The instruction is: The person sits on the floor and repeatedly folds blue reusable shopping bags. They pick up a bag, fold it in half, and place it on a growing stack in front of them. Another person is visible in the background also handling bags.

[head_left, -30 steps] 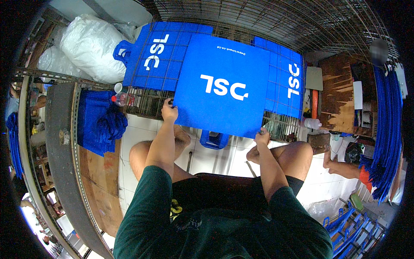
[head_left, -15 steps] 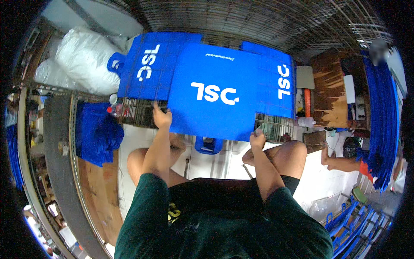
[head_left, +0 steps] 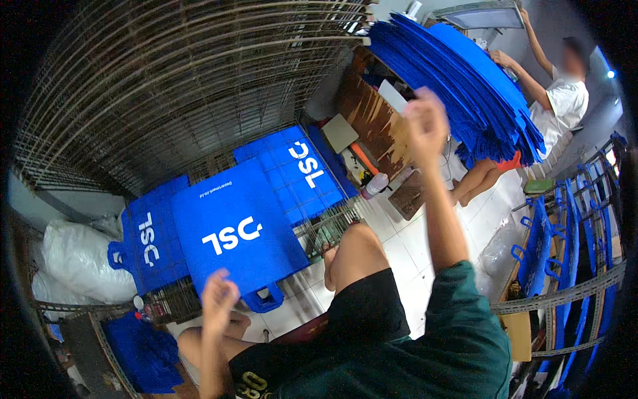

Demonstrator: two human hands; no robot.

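Observation:
A flat blue fabric bag piece (head_left: 236,206) with white print lies on the wire rack, overlapping a blue bag (head_left: 136,266) on its left and another blue piece (head_left: 319,163) on its right. Close to its front left corner is my left hand (head_left: 219,296), fingers loosely curled and apart, with nothing visible in them. My right hand (head_left: 426,123) is raised off to the right, in front of the thick stack of blue fabric sheets (head_left: 458,86); motion smears its fingers. A blue handle (head_left: 269,300) sticks out below the middle piece's front edge.
Wire racks (head_left: 179,80) stand upright behind. A clear plastic bundle (head_left: 86,263) sits at left. A co-worker in a white shirt (head_left: 565,110) stands beyond the stack, holding a frame (head_left: 478,16). Blue bags hang on a rack (head_left: 565,233) at right. A bottle (head_left: 375,185) stands nearby.
My view has turned right. Both hands have left the edges of the middle blue piece; my right hand has swung up toward the sheet stack. The co-worker has come into view.

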